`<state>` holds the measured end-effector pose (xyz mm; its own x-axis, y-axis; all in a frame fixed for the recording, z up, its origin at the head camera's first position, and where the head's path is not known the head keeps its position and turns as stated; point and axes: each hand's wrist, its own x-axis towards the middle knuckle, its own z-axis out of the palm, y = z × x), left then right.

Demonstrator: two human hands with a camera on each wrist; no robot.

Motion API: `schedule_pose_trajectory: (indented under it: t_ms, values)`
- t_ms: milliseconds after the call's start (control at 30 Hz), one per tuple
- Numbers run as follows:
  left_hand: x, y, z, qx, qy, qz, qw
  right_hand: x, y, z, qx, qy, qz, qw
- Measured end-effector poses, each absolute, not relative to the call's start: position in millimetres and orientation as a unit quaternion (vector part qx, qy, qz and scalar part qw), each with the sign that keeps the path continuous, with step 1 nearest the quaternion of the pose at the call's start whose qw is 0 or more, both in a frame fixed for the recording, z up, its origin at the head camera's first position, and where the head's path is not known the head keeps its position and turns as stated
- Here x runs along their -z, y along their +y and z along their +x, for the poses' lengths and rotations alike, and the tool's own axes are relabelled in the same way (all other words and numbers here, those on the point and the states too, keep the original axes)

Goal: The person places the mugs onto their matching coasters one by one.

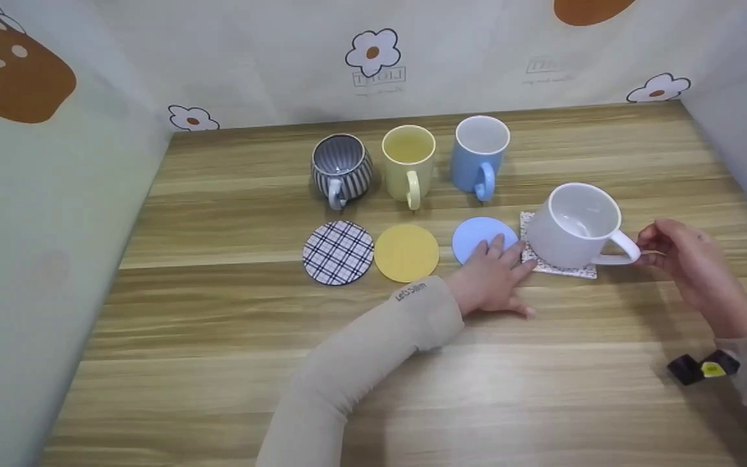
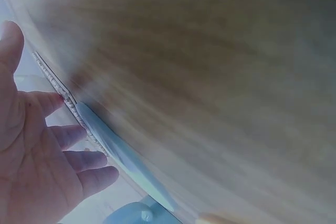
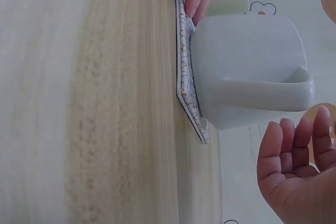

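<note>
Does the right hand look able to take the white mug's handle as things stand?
Probably yes: the right hand is close beside the handle, which points toward it, and nothing visible stands between them.

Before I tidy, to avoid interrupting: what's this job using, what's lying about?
Likely used:
- glossy white mug
- speckled square coaster
- round blue coaster

Seemingly idle:
- striped grey mug
- tall yellow mug
- tall blue mug
- plaid round coaster
- round yellow coaster

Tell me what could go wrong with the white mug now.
The right hand, beside the handle of the white mug, might knock the mug askew. The left hand reaches across the blue coaster to the square coaster; a push there might jolt the mug standing on it.
</note>
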<state>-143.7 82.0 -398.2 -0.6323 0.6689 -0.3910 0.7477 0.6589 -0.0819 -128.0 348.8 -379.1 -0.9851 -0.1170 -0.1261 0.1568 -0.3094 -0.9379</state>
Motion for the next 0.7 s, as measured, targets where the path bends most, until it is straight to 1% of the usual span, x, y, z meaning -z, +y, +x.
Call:
schedule_pose_trajectory:
  t_ms: [333,700]
  values:
    - [398,74,-142,0.111,0.902,0.387,0.158,373,352,-122,0.831,0.553,-0.021,0.061]
    - [394,65,-144,0.076,0.906,0.382,0.166,365,354,-117,0.842,0.534,-0.043,0.06]
